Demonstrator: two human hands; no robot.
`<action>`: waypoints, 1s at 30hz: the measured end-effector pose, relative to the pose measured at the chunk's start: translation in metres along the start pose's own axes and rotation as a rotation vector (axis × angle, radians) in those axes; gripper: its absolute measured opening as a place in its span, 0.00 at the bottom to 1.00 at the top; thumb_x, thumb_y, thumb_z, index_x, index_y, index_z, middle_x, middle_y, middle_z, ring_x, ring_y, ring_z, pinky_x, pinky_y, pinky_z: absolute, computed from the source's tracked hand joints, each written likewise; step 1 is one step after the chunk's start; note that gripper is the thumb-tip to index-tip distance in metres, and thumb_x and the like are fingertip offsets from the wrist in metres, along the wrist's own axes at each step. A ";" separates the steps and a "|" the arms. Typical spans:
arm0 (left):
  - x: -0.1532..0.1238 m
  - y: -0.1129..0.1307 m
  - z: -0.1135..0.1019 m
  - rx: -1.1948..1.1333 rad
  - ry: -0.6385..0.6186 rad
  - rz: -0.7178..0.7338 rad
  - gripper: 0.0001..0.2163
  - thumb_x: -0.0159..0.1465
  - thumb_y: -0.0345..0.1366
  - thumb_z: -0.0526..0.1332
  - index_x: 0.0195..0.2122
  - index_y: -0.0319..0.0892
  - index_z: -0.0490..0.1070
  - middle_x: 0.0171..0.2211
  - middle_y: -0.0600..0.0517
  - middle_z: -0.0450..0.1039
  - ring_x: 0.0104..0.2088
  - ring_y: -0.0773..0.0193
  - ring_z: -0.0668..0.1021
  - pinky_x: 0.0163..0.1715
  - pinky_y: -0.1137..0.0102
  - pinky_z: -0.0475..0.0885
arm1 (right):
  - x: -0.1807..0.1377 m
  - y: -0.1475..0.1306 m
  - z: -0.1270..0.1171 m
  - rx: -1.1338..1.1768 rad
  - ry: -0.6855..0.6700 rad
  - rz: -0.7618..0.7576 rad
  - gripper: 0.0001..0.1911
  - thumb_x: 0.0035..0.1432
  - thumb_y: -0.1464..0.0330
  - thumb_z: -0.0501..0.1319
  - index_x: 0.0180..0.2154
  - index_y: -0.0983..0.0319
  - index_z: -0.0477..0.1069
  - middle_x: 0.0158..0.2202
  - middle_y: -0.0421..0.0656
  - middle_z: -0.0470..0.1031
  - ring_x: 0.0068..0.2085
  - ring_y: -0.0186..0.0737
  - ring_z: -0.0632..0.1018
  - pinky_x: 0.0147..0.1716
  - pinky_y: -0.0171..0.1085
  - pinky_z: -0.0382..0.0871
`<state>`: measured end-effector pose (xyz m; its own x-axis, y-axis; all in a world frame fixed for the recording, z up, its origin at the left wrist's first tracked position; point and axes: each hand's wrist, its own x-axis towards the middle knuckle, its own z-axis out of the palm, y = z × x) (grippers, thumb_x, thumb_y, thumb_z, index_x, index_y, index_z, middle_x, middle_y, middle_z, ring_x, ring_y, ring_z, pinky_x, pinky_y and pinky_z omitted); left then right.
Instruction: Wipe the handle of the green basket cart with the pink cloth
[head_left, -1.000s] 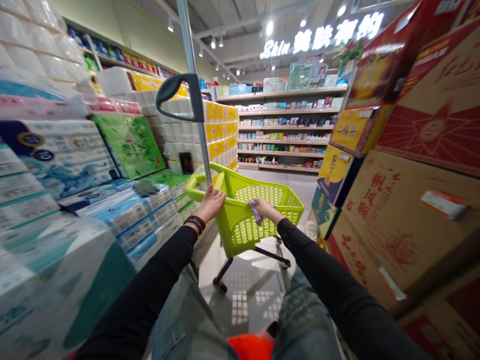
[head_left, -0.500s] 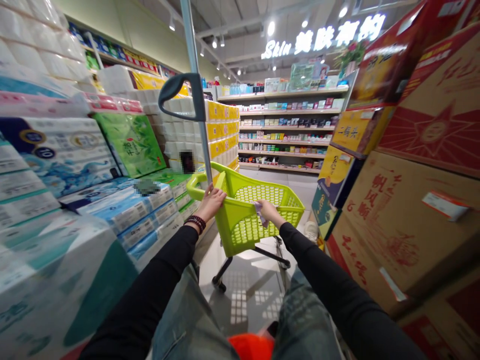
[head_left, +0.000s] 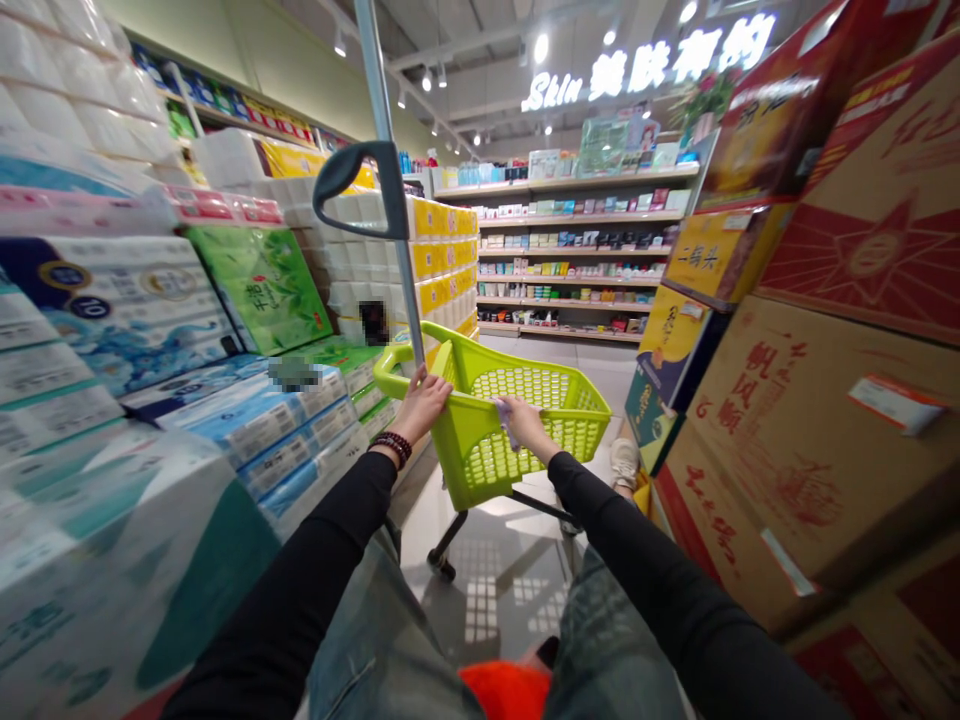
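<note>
A small lime-green shopping cart [head_left: 480, 470] with a perforated basket stands in front of me, turned sideways. My left hand [head_left: 422, 405] is closed over the basket's upper edge, close to the foot of a tall metal pole [head_left: 405, 275] with a dark grey loop handle [head_left: 367, 190]. In my right hand [head_left: 525, 422] is a crumpled lilac cloth [head_left: 507, 424], pressed against the rim of the basket's near long side. The fingers wrap round the cloth and partly hide it. Inside the basket I can make out only bare green walls.
Tissue packs [head_left: 277, 410] are stacked along the left. Tall cardboard cartons [head_left: 795, 450] line the right side. Shelves of small boxed goods [head_left: 570, 240] stand at the back. A beige shoe [head_left: 624, 462] shows by the cartons, and something orange-red [head_left: 506, 690] lies low between my legs.
My right hand has slid left along the basket's rim with the cloth, nearer to my left hand. My left hand keeps its hold, and the cart has hardly moved.
</note>
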<state>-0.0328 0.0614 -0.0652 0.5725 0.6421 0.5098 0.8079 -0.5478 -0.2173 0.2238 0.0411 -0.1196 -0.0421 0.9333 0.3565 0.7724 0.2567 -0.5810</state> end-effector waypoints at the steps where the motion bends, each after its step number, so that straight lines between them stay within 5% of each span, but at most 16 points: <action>1: 0.000 0.000 0.001 -0.003 0.005 0.001 0.11 0.66 0.30 0.62 0.48 0.47 0.73 0.47 0.47 0.79 0.58 0.51 0.75 0.77 0.48 0.46 | -0.004 0.012 -0.007 -0.017 0.020 0.040 0.31 0.50 0.85 0.65 0.55 0.61 0.77 0.53 0.48 0.78 0.48 0.44 0.80 0.54 0.39 0.73; 4: 0.002 0.002 0.003 0.001 0.009 -0.010 0.11 0.66 0.29 0.61 0.48 0.47 0.73 0.47 0.47 0.79 0.58 0.51 0.74 0.76 0.47 0.48 | -0.004 0.022 -0.010 0.002 0.079 0.115 0.28 0.49 0.84 0.66 0.53 0.62 0.77 0.51 0.48 0.78 0.47 0.43 0.80 0.54 0.39 0.73; 12: 0.008 0.016 0.000 0.001 -0.027 0.001 0.11 0.67 0.29 0.61 0.49 0.46 0.72 0.49 0.46 0.79 0.60 0.50 0.75 0.76 0.46 0.49 | 0.015 -0.053 0.047 0.125 0.088 -0.044 0.29 0.56 0.80 0.64 0.59 0.59 0.71 0.56 0.48 0.73 0.50 0.42 0.79 0.55 0.39 0.73; 16: 0.005 0.012 0.001 -0.035 -0.012 0.013 0.11 0.67 0.30 0.60 0.50 0.47 0.71 0.51 0.45 0.79 0.61 0.50 0.74 0.76 0.46 0.48 | -0.005 -0.020 0.027 0.043 0.096 -0.100 0.28 0.62 0.79 0.58 0.63 0.60 0.69 0.59 0.50 0.72 0.50 0.44 0.80 0.56 0.41 0.73; 22: 0.004 0.013 0.001 -0.034 -0.014 0.010 0.13 0.65 0.30 0.62 0.51 0.47 0.71 0.50 0.46 0.78 0.62 0.51 0.74 0.77 0.47 0.45 | -0.024 0.037 -0.015 -0.143 0.084 0.036 0.26 0.64 0.80 0.57 0.62 0.63 0.71 0.61 0.56 0.72 0.51 0.47 0.81 0.55 0.41 0.72; 30: 0.011 0.020 0.000 0.001 -0.045 0.034 0.13 0.67 0.31 0.61 0.53 0.46 0.71 0.52 0.46 0.78 0.63 0.50 0.73 0.76 0.46 0.48 | 0.006 -0.030 0.022 0.052 0.039 -0.140 0.31 0.60 0.81 0.59 0.64 0.62 0.70 0.59 0.52 0.73 0.51 0.44 0.79 0.56 0.39 0.71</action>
<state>-0.0102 0.0569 -0.0638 0.6055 0.6464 0.4643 0.7879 -0.5693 -0.2349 0.1862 0.0447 -0.1164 -0.1216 0.8773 0.4642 0.7269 0.3972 -0.5602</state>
